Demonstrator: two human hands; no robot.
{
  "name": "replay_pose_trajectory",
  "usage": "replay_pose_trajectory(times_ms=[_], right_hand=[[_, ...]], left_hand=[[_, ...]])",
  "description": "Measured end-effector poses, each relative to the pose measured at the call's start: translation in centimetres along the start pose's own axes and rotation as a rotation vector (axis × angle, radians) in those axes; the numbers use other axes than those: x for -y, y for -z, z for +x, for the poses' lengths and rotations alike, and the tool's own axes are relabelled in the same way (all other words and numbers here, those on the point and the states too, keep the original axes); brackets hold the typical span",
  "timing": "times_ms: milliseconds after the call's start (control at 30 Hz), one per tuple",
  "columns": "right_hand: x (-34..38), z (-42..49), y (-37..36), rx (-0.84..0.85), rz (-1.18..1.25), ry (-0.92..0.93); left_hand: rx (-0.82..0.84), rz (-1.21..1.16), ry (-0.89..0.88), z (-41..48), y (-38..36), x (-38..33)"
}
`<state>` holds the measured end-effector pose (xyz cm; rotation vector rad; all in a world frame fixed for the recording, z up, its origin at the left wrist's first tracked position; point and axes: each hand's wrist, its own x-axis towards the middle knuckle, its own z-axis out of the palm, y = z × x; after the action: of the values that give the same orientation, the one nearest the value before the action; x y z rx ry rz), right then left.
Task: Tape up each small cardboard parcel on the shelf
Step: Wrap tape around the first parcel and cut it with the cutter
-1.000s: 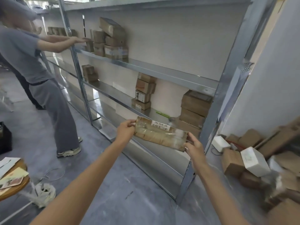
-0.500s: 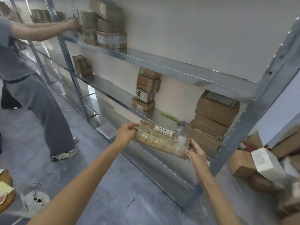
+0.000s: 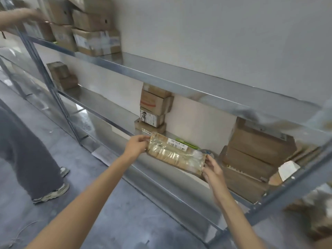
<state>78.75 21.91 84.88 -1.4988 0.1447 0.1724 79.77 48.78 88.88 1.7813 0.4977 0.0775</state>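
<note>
Along the shelf runs the parcel, hands gripping both ends

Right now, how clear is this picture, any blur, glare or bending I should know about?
Head view: the parcel between left hand and right hand is fairly sharp, its label legible, its glossy tape glaring white. Head view: the upper boxes and right-edge boxes are smeared by blur. Head view: the wide lens slants and slightly bows the shelf rail.
</note>
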Motion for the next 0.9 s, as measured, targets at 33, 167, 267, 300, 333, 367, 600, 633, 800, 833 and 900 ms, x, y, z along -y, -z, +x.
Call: replay_pose_trajectory(times_ms=[33, 167, 267, 300, 333, 367, 600, 633, 800, 833, 900], right_hand=[[-0.2, 1.0, -0.4, -0.015, -0.002, -0.009], [-1.3, 4.8, -1.9, -0.093, -0.004, -0.013], [-2.0, 7.1, -3.3, -0.179, 0.034, -0.036], [-2.2, 7.8, -3.7, -0.214, 0.04, -0.047], [-2.4, 8.5, -4.1, -0.252, 0.033, -0.056], [-2.6, 9.1, -4.4, -0.281, 0.03, -0.068], [-4.1, 12.1, -5.8, -0.447, -0.003, -0.144], [-4.3, 12.3, -5.9, -0.467, -0.01, -0.153], [-6.2, 13.2, -7.0, -0.471, -0.091, -0.254], [-6.7, 13.4, -7.2, -0.461, -0.111, -0.264], [-7.5, 13.8, -7.5, -0.449, -0.143, -0.253]], left_hand=[[0.019, 0.024, 0.004, 1.3, 0.0, 0.0], [0.089, 0.068, 0.027, 7.2, -0.7, 0.5], [0.142, 0.121, 0.023, 11.3, -1.3, 0.9], [0.17, 0.136, 0.016, 12.5, -1.5, 1.1], [0.202, 0.149, 0.01, 13.8, -1.5, 1.3], [0.234, 0.158, 0.004, 14.9, -1.6, 1.3], [0.382, 0.321, 0.005, 20.8, -3.3, 2.6], [0.394, 0.344, 0.008, 21.2, -3.6, 2.6], [0.5, 0.497, 0.029, 21.9, -4.9, 4.1], [0.526, 0.528, 0.018, 22.0, -5.0, 4.4], [0.549, 0.556, -0.009, 22.3, -5.2, 5.5]])
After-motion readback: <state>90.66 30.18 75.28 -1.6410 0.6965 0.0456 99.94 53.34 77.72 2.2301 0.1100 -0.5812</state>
